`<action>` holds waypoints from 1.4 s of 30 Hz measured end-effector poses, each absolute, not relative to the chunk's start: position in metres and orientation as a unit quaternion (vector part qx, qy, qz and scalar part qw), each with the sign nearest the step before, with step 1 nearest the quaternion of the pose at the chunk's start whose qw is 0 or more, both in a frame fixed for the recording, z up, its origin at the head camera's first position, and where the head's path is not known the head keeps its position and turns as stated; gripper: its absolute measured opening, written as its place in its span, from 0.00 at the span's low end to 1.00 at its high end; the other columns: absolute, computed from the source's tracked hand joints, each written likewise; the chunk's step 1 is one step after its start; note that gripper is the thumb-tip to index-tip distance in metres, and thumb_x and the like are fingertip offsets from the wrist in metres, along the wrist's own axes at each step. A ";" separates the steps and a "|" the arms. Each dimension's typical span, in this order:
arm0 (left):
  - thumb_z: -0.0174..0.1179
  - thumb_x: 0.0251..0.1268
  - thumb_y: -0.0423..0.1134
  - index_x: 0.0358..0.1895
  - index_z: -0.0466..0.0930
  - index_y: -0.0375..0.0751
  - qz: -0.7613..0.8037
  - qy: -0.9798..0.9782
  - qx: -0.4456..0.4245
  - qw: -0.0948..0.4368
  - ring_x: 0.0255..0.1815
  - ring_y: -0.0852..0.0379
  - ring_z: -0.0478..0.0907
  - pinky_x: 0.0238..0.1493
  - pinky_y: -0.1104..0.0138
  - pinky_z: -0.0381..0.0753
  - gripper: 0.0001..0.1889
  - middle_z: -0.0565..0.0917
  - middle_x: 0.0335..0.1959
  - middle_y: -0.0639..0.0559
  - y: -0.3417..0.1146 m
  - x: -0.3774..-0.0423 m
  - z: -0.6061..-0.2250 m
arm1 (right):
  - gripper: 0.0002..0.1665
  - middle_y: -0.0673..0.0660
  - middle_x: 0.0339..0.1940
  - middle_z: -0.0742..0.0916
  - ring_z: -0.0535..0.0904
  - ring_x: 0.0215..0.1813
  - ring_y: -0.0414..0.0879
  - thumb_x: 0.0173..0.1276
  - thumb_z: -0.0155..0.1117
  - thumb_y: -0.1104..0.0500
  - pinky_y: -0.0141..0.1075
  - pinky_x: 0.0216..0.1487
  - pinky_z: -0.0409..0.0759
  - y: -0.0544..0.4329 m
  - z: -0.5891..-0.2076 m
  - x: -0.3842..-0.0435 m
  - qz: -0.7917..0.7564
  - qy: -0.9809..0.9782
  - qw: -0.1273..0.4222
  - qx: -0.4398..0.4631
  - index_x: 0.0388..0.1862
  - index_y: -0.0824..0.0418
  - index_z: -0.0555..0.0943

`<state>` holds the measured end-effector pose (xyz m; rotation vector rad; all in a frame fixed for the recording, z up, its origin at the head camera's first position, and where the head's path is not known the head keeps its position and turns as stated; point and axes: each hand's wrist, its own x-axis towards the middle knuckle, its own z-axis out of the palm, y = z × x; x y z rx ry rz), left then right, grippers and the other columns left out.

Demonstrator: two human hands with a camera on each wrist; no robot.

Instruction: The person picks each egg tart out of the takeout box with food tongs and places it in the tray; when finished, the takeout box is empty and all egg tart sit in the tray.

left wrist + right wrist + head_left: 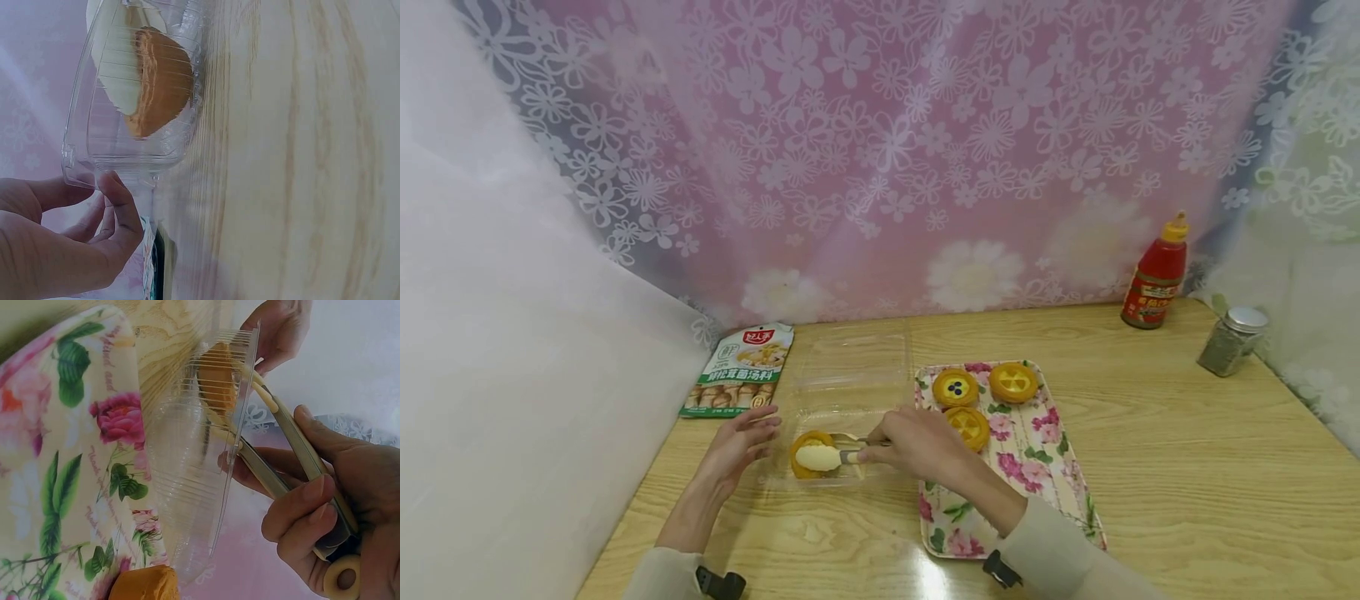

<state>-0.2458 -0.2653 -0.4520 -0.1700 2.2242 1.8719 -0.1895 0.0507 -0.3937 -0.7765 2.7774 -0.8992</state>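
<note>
In the head view, my right hand [917,442] grips a pair of tongs [850,457] with pale cream tips. The tips are at an egg tart [801,468] in the left part of a clear plastic container [850,419], its lid laid back. In the right wrist view the tong arms are spread, one tip each side of the tart [217,378]. My left hand [81,237] pinches the container's rim at a corner between thumb and fingertips. To the right, three more egg tarts, one with dark berries [956,388], lie on a flowered tray [1030,512].
A green and white food packet [737,371] lies behind my left hand. At the back right stand a red sauce bottle [1153,283] with a yellow cap and a spice jar [1231,342]. A pink flowered curtain [880,167] borders the wooden table [1187,467].
</note>
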 end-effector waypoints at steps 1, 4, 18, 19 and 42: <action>0.52 0.82 0.32 0.76 0.68 0.34 0.640 0.758 -0.061 0.113 0.58 0.49 0.79 0.48 0.63 0.83 0.24 0.77 0.65 0.39 -0.265 -0.246 -0.452 | 0.18 0.53 0.45 0.93 0.54 0.14 0.35 0.74 0.69 0.45 0.28 0.17 0.52 0.052 -0.394 -0.190 -0.300 0.917 0.060 -0.255 0.49 0.56 0.92; 0.53 0.82 0.32 0.76 0.67 0.34 0.640 0.757 -0.058 0.116 0.58 0.51 0.79 0.48 0.63 0.83 0.24 0.77 0.66 0.39 -0.265 -0.246 -0.451 | 0.19 0.54 0.48 0.92 0.56 0.13 0.35 0.75 0.67 0.45 0.28 0.16 0.54 0.055 -0.394 -0.190 -0.313 0.914 0.065 -0.249 0.52 0.56 0.92; 0.52 0.82 0.32 0.76 0.67 0.33 0.635 0.761 -0.060 0.117 0.60 0.48 0.79 0.50 0.62 0.83 0.24 0.77 0.66 0.38 -0.266 -0.247 -0.453 | 0.22 0.45 0.19 0.84 0.57 0.12 0.38 0.78 0.63 0.44 0.29 0.15 0.54 0.083 -0.390 -0.177 -0.365 0.902 0.069 -0.220 0.59 0.56 0.89; 0.52 0.82 0.32 0.76 0.67 0.33 0.635 0.762 -0.060 0.116 0.60 0.48 0.79 0.50 0.63 0.83 0.24 0.77 0.66 0.38 -0.266 -0.247 -0.453 | 0.23 0.44 0.18 0.83 0.57 0.12 0.38 0.78 0.63 0.44 0.29 0.14 0.54 0.086 -0.390 -0.175 -0.365 0.903 0.068 -0.217 0.59 0.56 0.89; 0.52 0.82 0.32 0.76 0.67 0.33 0.635 0.762 -0.053 0.116 0.60 0.49 0.79 0.50 0.62 0.82 0.24 0.76 0.67 0.36 -0.267 -0.246 -0.452 | 0.30 0.43 0.11 0.67 0.53 0.14 0.37 0.75 0.60 0.33 0.28 0.16 0.52 0.152 -0.382 -0.134 -0.359 0.924 0.034 -0.129 0.64 0.49 0.86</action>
